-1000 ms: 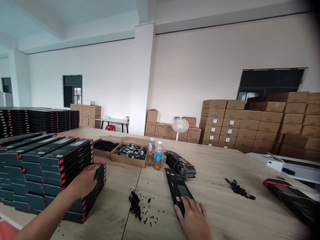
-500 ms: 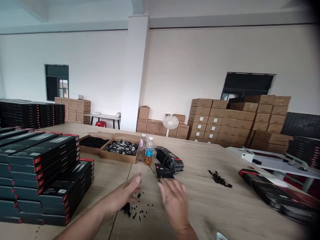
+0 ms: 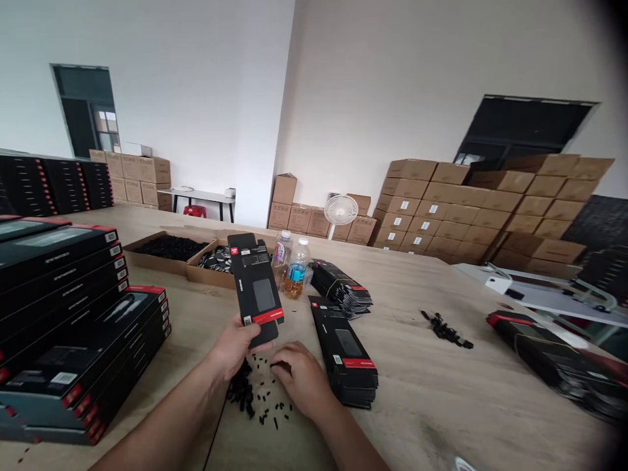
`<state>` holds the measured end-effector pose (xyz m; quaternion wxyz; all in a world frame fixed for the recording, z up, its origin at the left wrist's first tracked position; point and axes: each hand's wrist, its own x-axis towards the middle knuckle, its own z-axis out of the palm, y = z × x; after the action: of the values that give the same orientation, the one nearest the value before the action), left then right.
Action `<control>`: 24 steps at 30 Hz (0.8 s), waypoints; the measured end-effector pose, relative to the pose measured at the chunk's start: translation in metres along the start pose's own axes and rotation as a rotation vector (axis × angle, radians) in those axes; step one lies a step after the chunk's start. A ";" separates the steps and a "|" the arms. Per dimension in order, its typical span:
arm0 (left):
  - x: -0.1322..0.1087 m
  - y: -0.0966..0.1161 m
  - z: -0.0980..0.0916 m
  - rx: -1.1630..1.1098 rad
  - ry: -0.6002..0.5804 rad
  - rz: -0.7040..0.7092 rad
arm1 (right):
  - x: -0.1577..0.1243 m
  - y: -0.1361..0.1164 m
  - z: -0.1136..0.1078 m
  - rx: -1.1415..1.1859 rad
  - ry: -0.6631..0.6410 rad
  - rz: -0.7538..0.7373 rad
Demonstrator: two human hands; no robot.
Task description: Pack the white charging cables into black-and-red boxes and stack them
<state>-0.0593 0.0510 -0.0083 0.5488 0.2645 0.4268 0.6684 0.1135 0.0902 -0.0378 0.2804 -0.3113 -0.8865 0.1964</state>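
Note:
A flat black box [image 3: 255, 281] with a red stripe is held upright by its lower end in my left hand [image 3: 238, 347]. My right hand [image 3: 297, 373] is just right of it, low over the table, its fingers curled together; what they hold, if anything, is too small to name. Small black pieces [image 3: 241, 392] lie in a pile and scattered below and between my hands. Right of my right hand is a stack of flat black boxes [image 3: 346, 347]. Behind that stack lies a banded bundle of similar boxes [image 3: 338, 284].
Filled black boxes [image 3: 118, 340] are stacked at the left. Open cartons [image 3: 210, 275] and two bottles [image 3: 296, 271] stand behind my hands. More black pieces [image 3: 446, 330] and a banded bundle [image 3: 554, 360] lie at the right. A fan [image 3: 341, 209] stands beyond the table.
My left hand now holds a flat black box up, after being without one. My right hand has moved left, off the stack, and curled its fingers. The view has shifted downward.

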 end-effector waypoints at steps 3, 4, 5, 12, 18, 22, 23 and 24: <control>-0.001 -0.004 0.005 0.058 -0.033 -0.008 | 0.008 -0.002 0.006 -0.060 0.036 0.083; -0.001 -0.005 0.007 0.075 -0.036 -0.006 | 0.010 -0.003 0.006 -0.081 0.042 0.093; -0.001 -0.005 0.008 0.090 -0.032 0.001 | 0.012 -0.003 0.006 -0.103 0.049 0.097; 0.006 -0.007 -0.001 0.169 0.111 0.077 | 0.008 0.001 0.001 -0.213 0.026 0.071; 0.009 -0.011 -0.001 0.294 0.042 0.177 | 0.003 0.001 -0.002 -0.196 0.118 0.104; 0.001 -0.018 0.007 0.414 -0.096 0.252 | -0.002 -0.007 -0.003 -0.036 0.281 0.113; -0.001 -0.020 0.009 0.444 -0.126 0.271 | -0.002 -0.009 -0.003 -0.022 0.298 0.107; -0.004 -0.021 0.011 0.475 -0.151 0.294 | -0.003 -0.010 -0.003 -0.019 0.308 0.101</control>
<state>-0.0384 0.0510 -0.0201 0.3990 0.4937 0.4865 0.6003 0.1130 0.0816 -0.0311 0.3998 -0.3844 -0.8181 0.1520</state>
